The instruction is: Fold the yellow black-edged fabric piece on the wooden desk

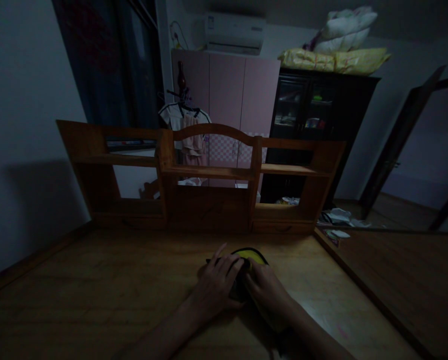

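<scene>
A yellow item with black edging point(251, 255), like a soft pouch, rests on the wooden surface point(141, 280) in front of me; dim light hides its exact kind. My left hand point(218, 282) curls over its dark part from the left, with one finger sticking up. From the right, my right hand point(268, 286) grips the item near its black edge, fingers bent in. Both hands meet close together over it. Much of the item lies under my hands and right forearm, so what the fingertips touch cannot be made out.
A wooden shelf unit point(209, 172) with open compartments and small drawers stands along the far edge. A wall point(29, 165) rises on the left, and a raised wooden rim point(359, 280) runs down the right. Beyond are a pink wardrobe point(226, 85) and a dark cabinet point(321, 107).
</scene>
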### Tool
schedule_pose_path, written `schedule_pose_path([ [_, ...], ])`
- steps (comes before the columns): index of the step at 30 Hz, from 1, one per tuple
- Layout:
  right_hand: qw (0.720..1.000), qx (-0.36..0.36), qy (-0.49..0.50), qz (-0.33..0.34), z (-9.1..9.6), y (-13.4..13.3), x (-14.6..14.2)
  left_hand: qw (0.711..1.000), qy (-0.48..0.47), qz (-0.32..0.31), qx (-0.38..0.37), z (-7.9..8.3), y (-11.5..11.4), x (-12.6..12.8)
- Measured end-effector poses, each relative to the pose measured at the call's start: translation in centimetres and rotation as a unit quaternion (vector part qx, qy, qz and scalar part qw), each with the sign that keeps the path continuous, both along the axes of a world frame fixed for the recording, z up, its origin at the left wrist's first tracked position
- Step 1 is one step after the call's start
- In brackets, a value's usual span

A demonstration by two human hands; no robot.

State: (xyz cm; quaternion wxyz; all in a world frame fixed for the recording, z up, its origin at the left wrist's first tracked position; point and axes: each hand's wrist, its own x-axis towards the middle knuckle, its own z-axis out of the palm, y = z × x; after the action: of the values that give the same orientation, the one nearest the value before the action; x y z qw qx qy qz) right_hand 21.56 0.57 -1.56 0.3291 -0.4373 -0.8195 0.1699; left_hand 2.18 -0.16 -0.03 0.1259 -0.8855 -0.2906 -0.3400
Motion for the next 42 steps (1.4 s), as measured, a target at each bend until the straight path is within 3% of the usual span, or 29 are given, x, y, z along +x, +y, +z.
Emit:
schedule_pose_path([
  [17, 1.000, 0.009, -0.020, -0.020, 0.48, 0.16, 0.40, 1.000, 0.006, 0.002, -0.016, -0.45, 0.16, -0.04],
  [27, 0.996, 0.025, -0.048, -0.071, -0.13, 0.50, 0.37, 1.000, 0.011, 0.006, -0.024, -0.93, 0.46, -0.14],
  [33, 0.999, 0.006, -0.020, -0.036, 0.41, 0.02, 0.18, 1.000, 0.011, 0.000, -0.022, -0.64, 0.33, -0.11],
  [42, 0.999, -0.007, -0.004, -0.035, 0.46, -0.03, -0.10, 0.999, 0.021, 0.002, -0.028, -0.49, 0.36, -0.08],
])
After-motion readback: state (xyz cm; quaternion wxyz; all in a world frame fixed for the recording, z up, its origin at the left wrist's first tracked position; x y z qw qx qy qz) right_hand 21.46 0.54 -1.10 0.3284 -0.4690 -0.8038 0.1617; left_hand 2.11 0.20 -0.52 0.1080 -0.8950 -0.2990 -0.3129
